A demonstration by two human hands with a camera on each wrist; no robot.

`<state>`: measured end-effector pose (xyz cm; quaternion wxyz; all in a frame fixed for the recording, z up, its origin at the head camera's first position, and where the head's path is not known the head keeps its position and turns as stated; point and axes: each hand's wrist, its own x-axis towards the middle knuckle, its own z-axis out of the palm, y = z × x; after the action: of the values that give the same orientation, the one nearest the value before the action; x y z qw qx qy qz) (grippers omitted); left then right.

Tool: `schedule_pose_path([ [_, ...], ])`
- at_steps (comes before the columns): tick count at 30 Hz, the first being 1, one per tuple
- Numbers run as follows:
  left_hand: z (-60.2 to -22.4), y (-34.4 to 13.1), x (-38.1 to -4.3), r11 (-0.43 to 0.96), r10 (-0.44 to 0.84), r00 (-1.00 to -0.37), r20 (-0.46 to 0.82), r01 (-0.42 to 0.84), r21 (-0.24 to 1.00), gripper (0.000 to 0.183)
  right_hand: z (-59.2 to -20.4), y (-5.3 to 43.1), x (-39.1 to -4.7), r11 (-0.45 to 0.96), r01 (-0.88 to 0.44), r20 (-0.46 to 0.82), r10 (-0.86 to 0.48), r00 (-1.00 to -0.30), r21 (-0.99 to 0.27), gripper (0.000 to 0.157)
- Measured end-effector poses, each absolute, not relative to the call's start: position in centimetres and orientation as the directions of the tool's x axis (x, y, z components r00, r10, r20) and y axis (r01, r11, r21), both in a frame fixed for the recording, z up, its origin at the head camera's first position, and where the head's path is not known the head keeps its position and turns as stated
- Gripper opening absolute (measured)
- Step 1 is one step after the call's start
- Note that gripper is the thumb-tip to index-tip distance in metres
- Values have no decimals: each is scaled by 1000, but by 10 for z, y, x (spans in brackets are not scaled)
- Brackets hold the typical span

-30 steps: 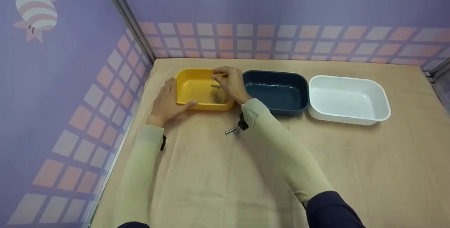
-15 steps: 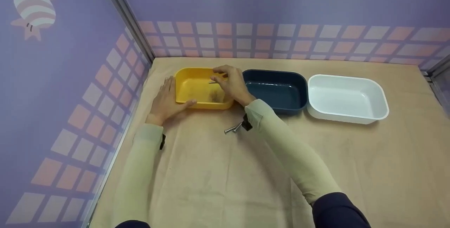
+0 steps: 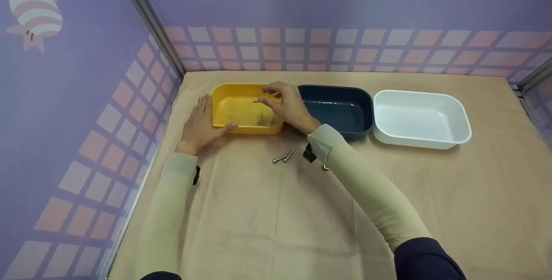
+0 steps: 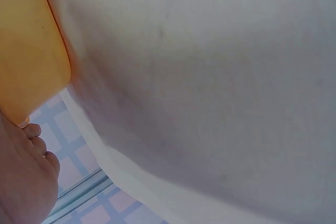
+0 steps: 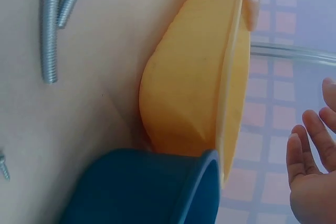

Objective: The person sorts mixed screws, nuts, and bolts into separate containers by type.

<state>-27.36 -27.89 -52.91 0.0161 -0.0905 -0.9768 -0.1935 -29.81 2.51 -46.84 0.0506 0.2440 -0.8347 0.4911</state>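
Note:
My left hand (image 3: 199, 124) rests against the left side of the yellow container (image 3: 248, 130), fingers straight along its wall. The thumb lies across the near rim, seen too in the right wrist view. Over the container's right part, my right hand (image 3: 286, 104) pinches a small metal screw (image 3: 256, 100) between thumb and forefinger, its end poking out to the left. In the right wrist view, the other fingers (image 5: 310, 135) are spread and loosely bent above the rim, and the screw is out of frame. A dark patch shows on the container's floor.
Two larger screws (image 5: 50, 40) lie crossed on the cloth-covered table (image 3: 241, 211). A smaller screw (image 5: 4, 167) lies partly behind the right sleeve in the head view. Right of the yellow container stand a dark blue container (image 3: 338, 116) and a white one (image 3: 420, 118).
The right wrist and forearm have shifted slightly right, uncovering the two larger screws and part of the smaller one. The pinched screw has tilted and shows less. The left hand keeps its place.

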Motion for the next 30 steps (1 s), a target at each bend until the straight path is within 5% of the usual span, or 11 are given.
schedule_pose_path([
  [30,-526,-277,-274,914,193,-979,72,206,349,124,-473,87,-252,346,-532,328,-500,-802,-773,39],
])
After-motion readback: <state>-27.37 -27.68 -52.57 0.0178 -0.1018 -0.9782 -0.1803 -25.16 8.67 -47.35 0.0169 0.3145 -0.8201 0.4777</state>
